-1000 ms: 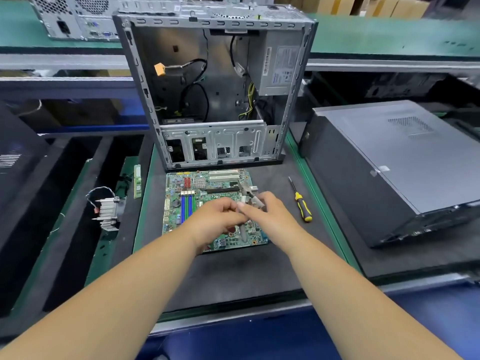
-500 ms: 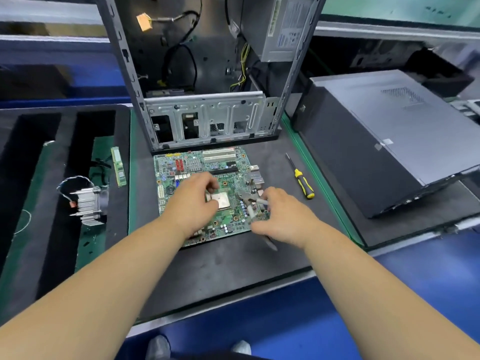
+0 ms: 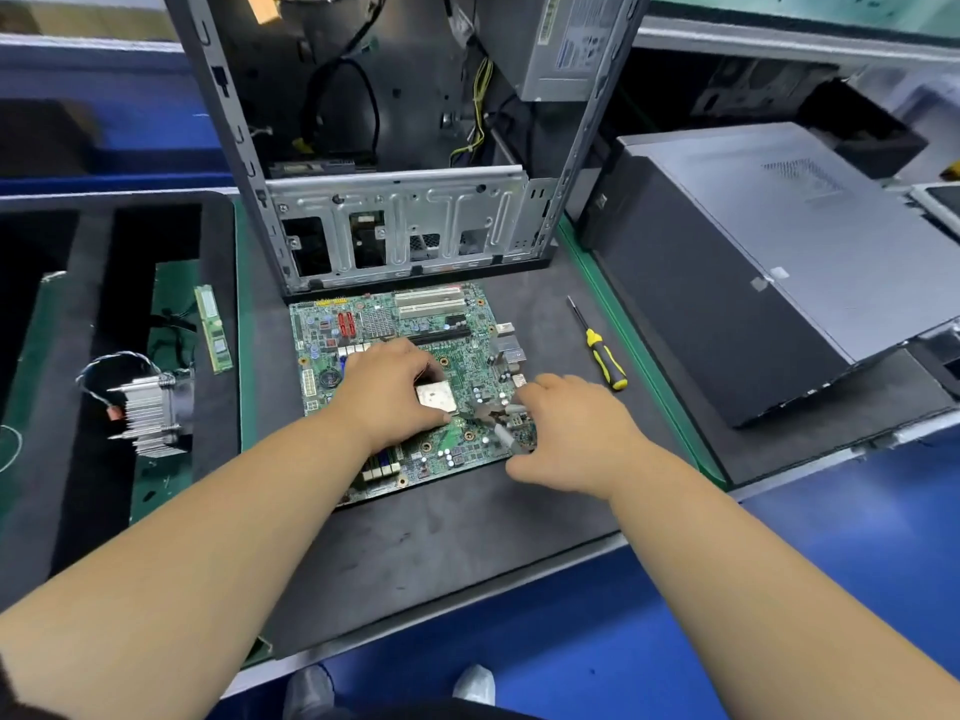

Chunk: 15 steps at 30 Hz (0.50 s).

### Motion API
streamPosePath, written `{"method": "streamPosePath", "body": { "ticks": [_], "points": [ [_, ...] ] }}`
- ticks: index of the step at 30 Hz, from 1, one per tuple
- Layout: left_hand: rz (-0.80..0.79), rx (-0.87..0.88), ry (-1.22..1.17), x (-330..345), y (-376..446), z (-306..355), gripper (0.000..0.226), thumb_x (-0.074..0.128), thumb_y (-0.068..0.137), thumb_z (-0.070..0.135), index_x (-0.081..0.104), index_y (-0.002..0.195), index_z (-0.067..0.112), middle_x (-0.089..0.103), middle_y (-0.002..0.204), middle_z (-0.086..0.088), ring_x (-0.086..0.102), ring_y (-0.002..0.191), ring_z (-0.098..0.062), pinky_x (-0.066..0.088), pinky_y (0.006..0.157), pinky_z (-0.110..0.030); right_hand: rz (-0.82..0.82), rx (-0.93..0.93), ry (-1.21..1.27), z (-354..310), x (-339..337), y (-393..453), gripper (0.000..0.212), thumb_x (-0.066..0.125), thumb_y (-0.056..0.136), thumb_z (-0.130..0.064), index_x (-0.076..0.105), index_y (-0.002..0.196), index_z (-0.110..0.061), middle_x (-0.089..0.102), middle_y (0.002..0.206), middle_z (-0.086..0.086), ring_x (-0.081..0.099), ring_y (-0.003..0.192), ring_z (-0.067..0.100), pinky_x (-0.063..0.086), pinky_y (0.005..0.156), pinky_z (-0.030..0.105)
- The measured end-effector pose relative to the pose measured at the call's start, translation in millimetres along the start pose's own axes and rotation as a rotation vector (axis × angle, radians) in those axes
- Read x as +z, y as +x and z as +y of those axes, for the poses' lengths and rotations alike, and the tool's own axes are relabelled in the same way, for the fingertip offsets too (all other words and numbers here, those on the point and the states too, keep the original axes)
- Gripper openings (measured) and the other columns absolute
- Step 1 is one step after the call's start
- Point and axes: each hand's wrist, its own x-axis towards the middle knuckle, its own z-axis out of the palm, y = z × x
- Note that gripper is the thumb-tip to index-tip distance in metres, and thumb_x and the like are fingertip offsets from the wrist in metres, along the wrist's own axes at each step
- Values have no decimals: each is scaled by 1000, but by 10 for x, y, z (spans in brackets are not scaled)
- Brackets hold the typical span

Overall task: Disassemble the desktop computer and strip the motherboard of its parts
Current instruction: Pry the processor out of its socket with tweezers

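Note:
A green motherboard [image 3: 447, 324] lies flat on the dark mat in front of the open, gutted computer case [image 3: 400, 226]. My left hand [image 3: 387, 389] rests on the board's middle with thumb and fingers pinching the square silver CPU chip [image 3: 435, 396] in its socket. My right hand [image 3: 566, 428] sits on the board's right side, fingers curled around the socket's metal lever and load plate [image 3: 498, 420], which stands raised beside the chip.
A yellow-and-black screwdriver [image 3: 602, 356] lies right of the board. A RAM stick [image 3: 213, 327] and a finned heatsink with fan [image 3: 150, 407] lie to the left on the foam tray. A closed grey computer case [image 3: 753, 262] lies at the right.
My hands have separated: the left moved onto the now exposed CPU chip, the right drew the lever and plate aside to the right. The camera came closer to the board.

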Motion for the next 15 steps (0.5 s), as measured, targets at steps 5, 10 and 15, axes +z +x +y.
{"method": "streamPosePath", "body": {
  "ticks": [5, 10, 15],
  "points": [
    [9, 3, -14, 14, 4, 20, 45, 76, 62, 54, 61, 103, 43, 52, 104, 14, 49, 108, -18, 32, 90, -39, 0, -10, 24, 11, -39, -12, 54, 60, 68, -52, 63, 112, -23, 60, 100, -4, 56, 92, 22, 51, 78, 34],
    [9, -3, -40, 40, 9, 21, 43, 75, 62, 56, 60, 101, 44, 51, 103, 16, 48, 109, -17, 28, 89, -38, -11, -13, 37, 23, -51, -8, 48, 58, 75, -49, 65, 115, -24, 62, 110, -5, 57, 101, 23, 53, 78, 34],
    [28, 6, -98, 54, -7, 7, 39, 76, 63, 50, 59, 98, 45, 52, 102, 18, 49, 108, -13, 22, 84, -33, -20, -17, 49, 56, -57, -15, 48, 60, 75, -46, 65, 117, -26, 63, 114, -6, 57, 105, 21, 53, 79, 34]
  ]
}}
